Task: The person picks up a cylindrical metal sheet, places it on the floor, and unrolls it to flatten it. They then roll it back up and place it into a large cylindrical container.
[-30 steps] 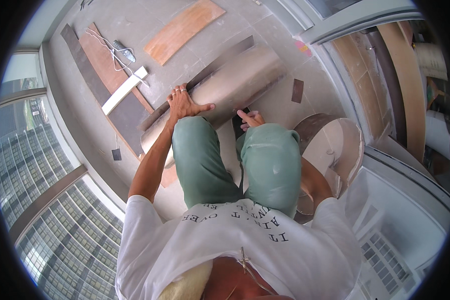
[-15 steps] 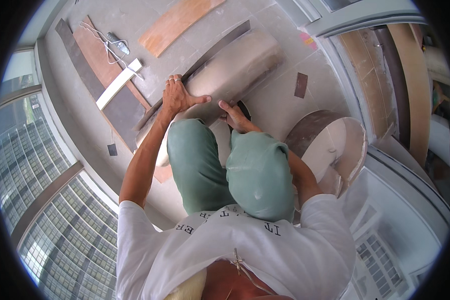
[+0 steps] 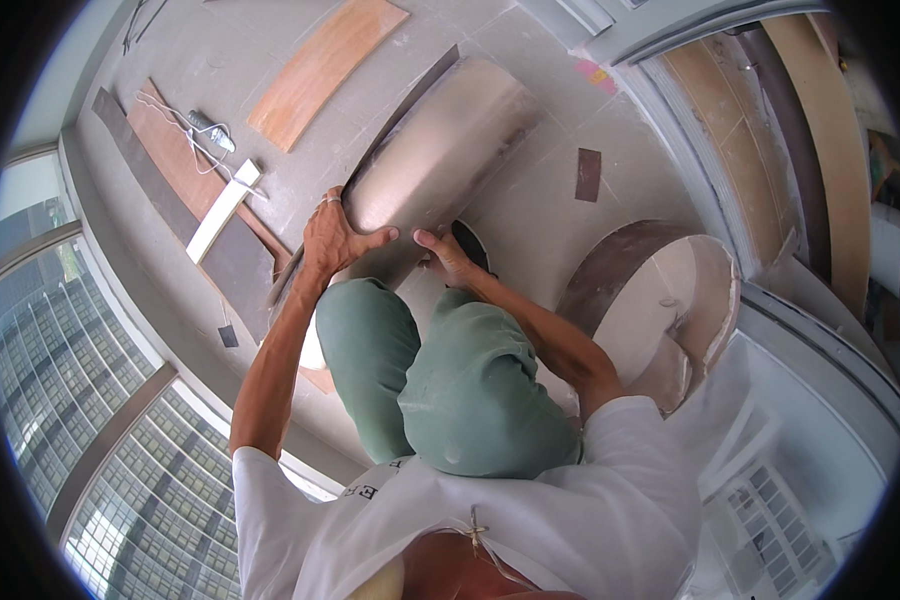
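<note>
A large curved beige panel (image 3: 440,140), with a dark strip along its left edge, lies lengthwise in front of my knees. My left hand (image 3: 335,240) grips its left side near the close end, fingers over the edge and thumb lying across the surface. My right hand (image 3: 452,257) holds the near right part, thumb on top and the other fingers mostly hidden beneath. The two thumbs nearly point at each other. My green-trousered knees (image 3: 480,390) rise just below the hands, covering the panel's near end.
To the left lie long dark and brown boards (image 3: 180,150), a white strip (image 3: 223,212) and a grey tool with a white cord (image 3: 210,130). An orange-brown board (image 3: 327,70) lies farther ahead. On the right are a round curved form (image 3: 725,300) and a small brown piece (image 3: 588,175).
Both hands have come a little nearer to me with the panel, which points more straight ahead. My right knee has shifted left, and a dark shoe shows more. The whole view has shifted slightly.
</note>
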Motion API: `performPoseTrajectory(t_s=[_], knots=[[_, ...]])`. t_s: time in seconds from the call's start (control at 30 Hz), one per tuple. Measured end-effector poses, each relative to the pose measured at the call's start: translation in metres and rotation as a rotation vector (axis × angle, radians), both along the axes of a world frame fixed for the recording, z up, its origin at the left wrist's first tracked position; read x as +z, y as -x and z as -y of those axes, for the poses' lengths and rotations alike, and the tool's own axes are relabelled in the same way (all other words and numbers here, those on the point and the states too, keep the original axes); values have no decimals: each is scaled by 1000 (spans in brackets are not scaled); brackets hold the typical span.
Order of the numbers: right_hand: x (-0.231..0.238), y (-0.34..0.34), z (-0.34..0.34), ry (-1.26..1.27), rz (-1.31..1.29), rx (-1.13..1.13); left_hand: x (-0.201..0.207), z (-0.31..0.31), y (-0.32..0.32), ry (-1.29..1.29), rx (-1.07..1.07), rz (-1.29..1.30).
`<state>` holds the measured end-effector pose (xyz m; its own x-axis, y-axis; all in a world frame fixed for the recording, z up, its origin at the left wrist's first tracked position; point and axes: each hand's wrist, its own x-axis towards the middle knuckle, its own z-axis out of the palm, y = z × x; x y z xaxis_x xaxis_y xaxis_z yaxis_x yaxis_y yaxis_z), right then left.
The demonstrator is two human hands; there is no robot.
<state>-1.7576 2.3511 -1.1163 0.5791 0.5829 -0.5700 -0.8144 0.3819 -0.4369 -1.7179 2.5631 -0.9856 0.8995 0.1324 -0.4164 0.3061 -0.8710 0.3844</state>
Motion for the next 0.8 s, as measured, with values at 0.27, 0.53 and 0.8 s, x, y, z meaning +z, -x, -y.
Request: performPoseTrajectory(t_s=[0.27, 0.53, 0.8], knots=[[113, -52, 45, 10, 184, -149, 125, 61, -52, 53, -86, 188], [356, -34, 150, 236, 222, -438, 303, 156, -62, 297, -271, 300], [577, -7, 266, 548, 372, -670, 522, 281, -88, 394, -632, 359]])
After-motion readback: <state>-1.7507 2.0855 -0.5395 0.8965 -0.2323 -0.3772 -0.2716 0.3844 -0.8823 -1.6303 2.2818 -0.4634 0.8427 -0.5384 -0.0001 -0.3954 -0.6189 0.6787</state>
